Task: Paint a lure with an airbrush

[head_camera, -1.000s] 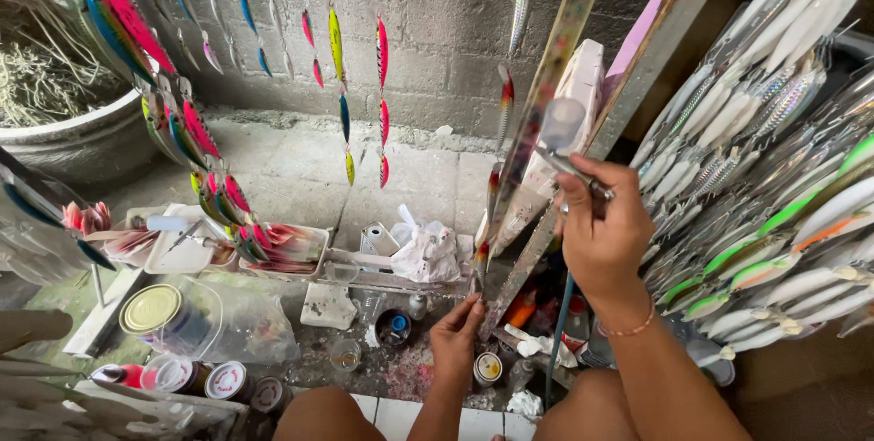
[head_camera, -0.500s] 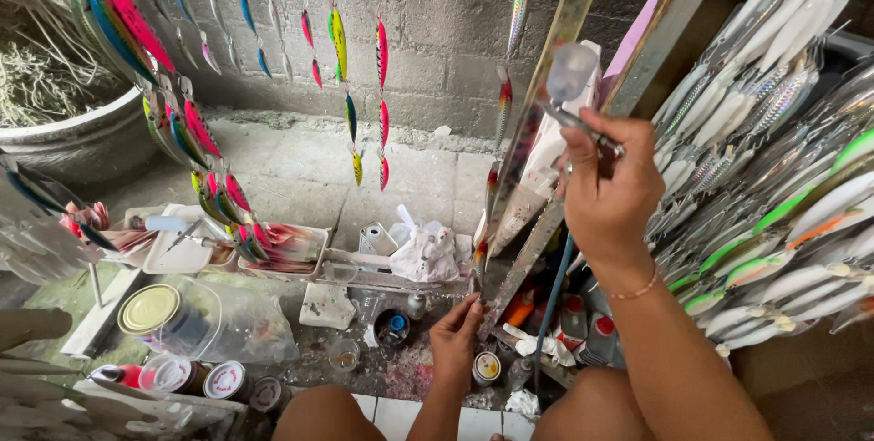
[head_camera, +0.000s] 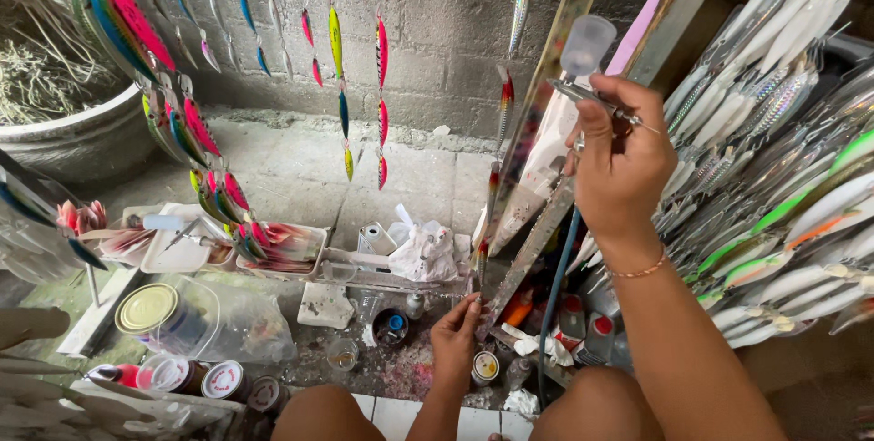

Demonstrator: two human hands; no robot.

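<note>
Airbrush (head_camera: pixel 596 100) sits upper right of centre, gripped closed in the right hand (head_camera: pixel 624 163), its cup (head_camera: pixel 587 43) upward. Left hand (head_camera: pixel 458 341), lower centre, pinches the bottom of a lure (head_camera: pixel 481 259) hanging beside a slanted board (head_camera: pixel 546 86).

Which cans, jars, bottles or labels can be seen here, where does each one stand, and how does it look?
Large can: lower left, round, gold lid.
Small jars: bottom left, round, white and red lids.
Bottles: beside the right forearm, grey, red caps.
Small pot: near the left hand, round, yellowish top.

Grey block wall (head_camera: pixel 437 50), stained concrete floor (head_camera: pixel 291 168), soft daylight
</note>
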